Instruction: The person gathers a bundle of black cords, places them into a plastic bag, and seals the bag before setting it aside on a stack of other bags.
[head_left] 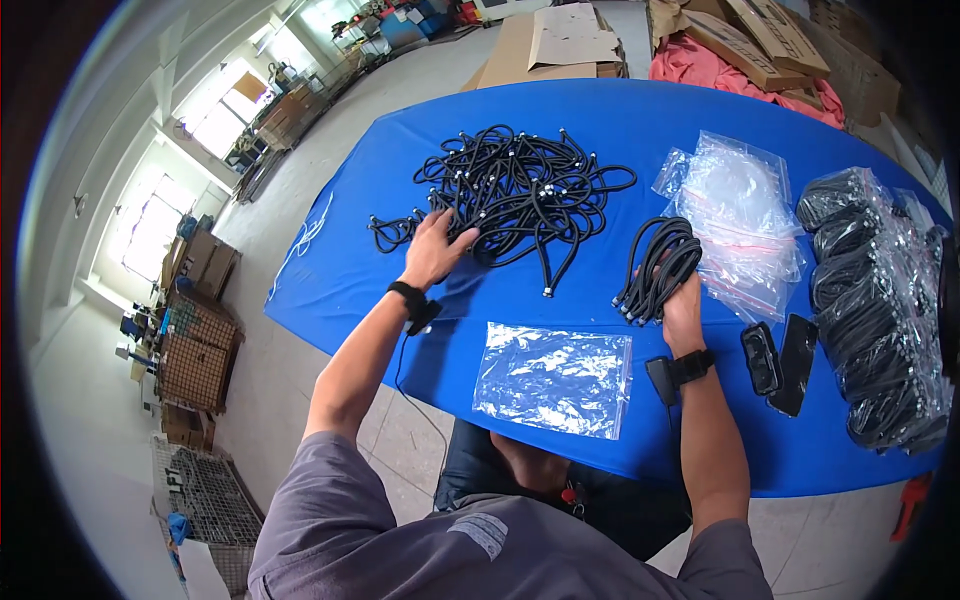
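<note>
A tangled pile of black cords (515, 190) with silvery metal ends lies on the blue-covered table. At its near left edge is my left hand (435, 250), open, thumb apart from the fingers; the fingertips reach the cords there. My right hand (683, 305) is closed around a looped bundle of black cords (655, 275), held to the right of the pile. The loops hide part of its fingers. Between my forearms a clear zip bag (553, 380) lies flat near the table's front edge. Each wrist wears a black strap with a small device.
Beyond my right hand lies a stack of clear zip bags (740, 220). Bagged black cords (875, 310) line the table's right side. A dark phone-like slab (795, 365) and a black case (760, 358) sit nearby. White string (312, 232) lies far left; cardboard (560, 40) stands behind the table.
</note>
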